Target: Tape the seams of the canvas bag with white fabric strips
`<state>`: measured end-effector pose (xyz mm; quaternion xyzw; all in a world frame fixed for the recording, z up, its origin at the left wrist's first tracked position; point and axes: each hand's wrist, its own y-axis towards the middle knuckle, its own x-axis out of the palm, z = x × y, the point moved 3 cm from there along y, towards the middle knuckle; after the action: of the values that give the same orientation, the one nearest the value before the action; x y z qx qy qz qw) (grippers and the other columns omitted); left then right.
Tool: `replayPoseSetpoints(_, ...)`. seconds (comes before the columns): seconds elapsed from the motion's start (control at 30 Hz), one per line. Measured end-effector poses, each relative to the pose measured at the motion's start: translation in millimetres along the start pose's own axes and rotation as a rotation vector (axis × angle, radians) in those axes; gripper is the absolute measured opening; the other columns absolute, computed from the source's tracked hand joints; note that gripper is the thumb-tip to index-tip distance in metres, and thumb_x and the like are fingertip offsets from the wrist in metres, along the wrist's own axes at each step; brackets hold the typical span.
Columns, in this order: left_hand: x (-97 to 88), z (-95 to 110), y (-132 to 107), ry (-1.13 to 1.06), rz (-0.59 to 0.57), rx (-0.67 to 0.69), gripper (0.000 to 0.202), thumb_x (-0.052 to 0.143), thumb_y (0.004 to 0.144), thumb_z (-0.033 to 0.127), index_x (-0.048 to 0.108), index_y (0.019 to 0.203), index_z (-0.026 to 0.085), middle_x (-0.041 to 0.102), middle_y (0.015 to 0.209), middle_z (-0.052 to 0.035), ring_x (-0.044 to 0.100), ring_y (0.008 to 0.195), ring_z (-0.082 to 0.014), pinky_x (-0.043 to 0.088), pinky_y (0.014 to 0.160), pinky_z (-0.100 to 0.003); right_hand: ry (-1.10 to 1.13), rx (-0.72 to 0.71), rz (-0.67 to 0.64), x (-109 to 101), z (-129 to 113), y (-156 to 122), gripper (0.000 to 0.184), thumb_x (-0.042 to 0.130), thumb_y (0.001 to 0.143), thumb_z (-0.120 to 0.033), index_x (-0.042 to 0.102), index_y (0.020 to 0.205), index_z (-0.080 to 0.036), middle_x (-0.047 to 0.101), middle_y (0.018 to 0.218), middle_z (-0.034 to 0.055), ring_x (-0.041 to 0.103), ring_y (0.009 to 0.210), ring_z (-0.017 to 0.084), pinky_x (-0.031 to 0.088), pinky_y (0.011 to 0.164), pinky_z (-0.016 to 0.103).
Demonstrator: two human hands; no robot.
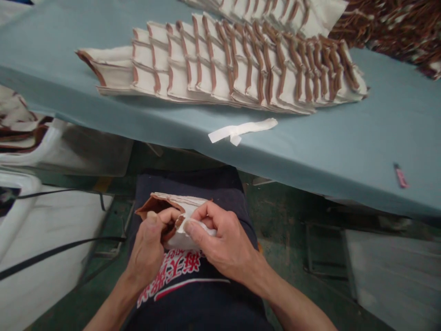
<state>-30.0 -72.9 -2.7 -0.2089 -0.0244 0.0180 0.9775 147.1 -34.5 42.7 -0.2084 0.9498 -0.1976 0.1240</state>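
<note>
Over my lap, both hands work on a pouch-like piece (pixel 179 201), white outside and brown inside, its mouth facing left. My left hand (pixel 151 243) grips its near edge, with the fingers reaching into the brown opening. My right hand (pixel 223 239) pinches the white side near that edge, with a bit of white material between thumb and fingers. The two hands almost meet at the opening's rim. What the left fingertips touch inside is hidden.
A blue-covered table (pixel 310 151) bears a long overlapping row of similar white-and-brown pieces (pixel 220 69), a white strip (pixel 241 131) and a small pink-and-black object (pixel 401 175). Brown strips (pixel 396 27) are heaped at the back right. White bins (pixel 79 147) stand at left.
</note>
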Motion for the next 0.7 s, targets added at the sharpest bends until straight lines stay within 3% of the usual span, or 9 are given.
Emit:
replayPoseSetpoints(0.3,5.7,1.6,3.3,-0.043,-0.044,0.047,0.083,0.053,0.096,0.095,0.081,0.081,0.018,0.077,0.068,-0.0077,0.07,0.058,-0.0227,0.057,0.053,-0.029,-0.08,0.034,0.024,-2.2,0.9,-1.5,0.02,0.067,0.098,-0.041,0.06,0.091,-0.024,0.064,0.068,-0.0034,0.053,0.057,0.014,0.031,0.058,0.027)
replayPoseSetpoints(0.53,3.7,-1.5,3.6,-0.024,-0.017,0.08,0.082,0.049,0.101,0.09,0.08,0.077,0.018,0.075,0.065,-0.0068,0.068,0.057,-0.0207,0.053,0.051,-0.027,-0.016,0.045,-0.044,-3.4,3.0,-0.3,0.019,0.067,0.095,-0.04,0.059,0.088,-0.024,0.062,0.066,-0.0057,0.051,0.057,0.012,0.034,0.054,0.025)
replayPoseSetpoints(0.7,3.2,-2.9,3.4,-0.019,-0.011,0.082,0.071,0.053,0.105,0.078,0.082,0.08,0.019,0.077,0.067,-0.0075,0.067,0.058,-0.0221,0.052,0.051,-0.028,-0.045,0.03,-0.029,-1.7,1.1,1.8,0.021,0.068,0.095,-0.04,0.059,0.086,-0.023,0.061,0.067,-0.0058,0.051,0.058,0.011,0.034,0.055,0.025)
